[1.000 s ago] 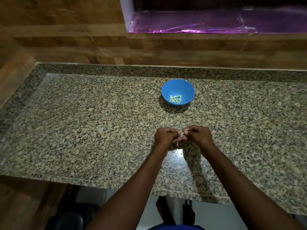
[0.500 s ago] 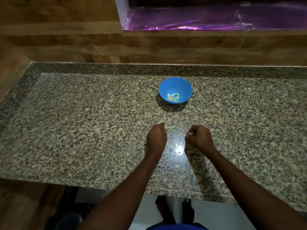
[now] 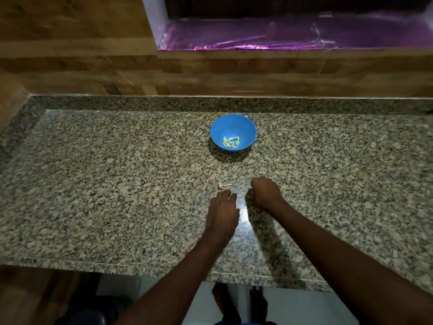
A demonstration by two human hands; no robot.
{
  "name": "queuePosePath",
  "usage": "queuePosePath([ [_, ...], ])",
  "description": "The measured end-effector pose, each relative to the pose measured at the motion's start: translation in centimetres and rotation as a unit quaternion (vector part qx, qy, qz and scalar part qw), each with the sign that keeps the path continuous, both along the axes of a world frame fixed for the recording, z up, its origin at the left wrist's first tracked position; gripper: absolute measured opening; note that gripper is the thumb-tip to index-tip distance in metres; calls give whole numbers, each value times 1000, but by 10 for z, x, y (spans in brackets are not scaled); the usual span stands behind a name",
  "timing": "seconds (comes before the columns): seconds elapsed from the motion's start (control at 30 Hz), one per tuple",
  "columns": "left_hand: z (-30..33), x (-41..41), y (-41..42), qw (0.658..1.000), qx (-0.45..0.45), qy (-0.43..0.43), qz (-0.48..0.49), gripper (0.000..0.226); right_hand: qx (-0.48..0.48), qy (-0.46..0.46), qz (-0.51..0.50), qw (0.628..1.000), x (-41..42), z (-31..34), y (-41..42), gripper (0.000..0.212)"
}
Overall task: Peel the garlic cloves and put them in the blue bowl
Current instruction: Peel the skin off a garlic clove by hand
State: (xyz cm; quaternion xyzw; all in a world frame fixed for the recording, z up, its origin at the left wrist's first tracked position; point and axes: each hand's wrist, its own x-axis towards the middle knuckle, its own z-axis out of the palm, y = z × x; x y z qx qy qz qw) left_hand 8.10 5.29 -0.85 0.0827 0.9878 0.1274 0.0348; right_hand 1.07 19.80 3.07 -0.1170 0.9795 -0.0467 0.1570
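The blue bowl (image 3: 243, 125) stands on the granite counter beyond my hands, with several peeled garlic cloves (image 3: 231, 142) in its bottom. A pale scrap of garlic peel and stalk (image 3: 223, 185) lies on the counter just ahead of my left hand (image 3: 222, 212). That hand is low over the counter, its fingers relaxed and holding nothing. My right hand (image 3: 266, 192) is beside it, curled into a fist with its back toward me. The small garlic clove it pinched a moment ago is hidden inside the fingers.
The granite counter (image 3: 117, 184) stretches wide to left and right, with a raised granite lip at the back and a wooden wall behind. A purple-lit window sill (image 3: 281, 36) sits above. The counter's front edge is close under my forearms.
My hands have parted from working one clove together. The left hand let the peel drop on the counter and drew back. The right hand stayed curled and shifted slightly.
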Motion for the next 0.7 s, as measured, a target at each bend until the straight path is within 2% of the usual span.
queuePosePath([
  [0.13,-1,8,5,1000,-11,-8,16,59,10,-4,10,1000,-3,3,-1,22],
  [0.27,-2,10,4,1000,0,-20,19,64,3,-21,10,1000,-13,6,-2,25],
  [0.47,-1,12,9,999,-10,-27,22,65,-23,3,1,1000,-8,1,6,23],
  [0.57,1,11,12,999,-19,-31,27,64,-78,15,-29,996,0,-6,14,6],
  [0.7,3,4,14,998,-23,-52,37,54,-193,-6,-134,972,7,-18,34,7],
])
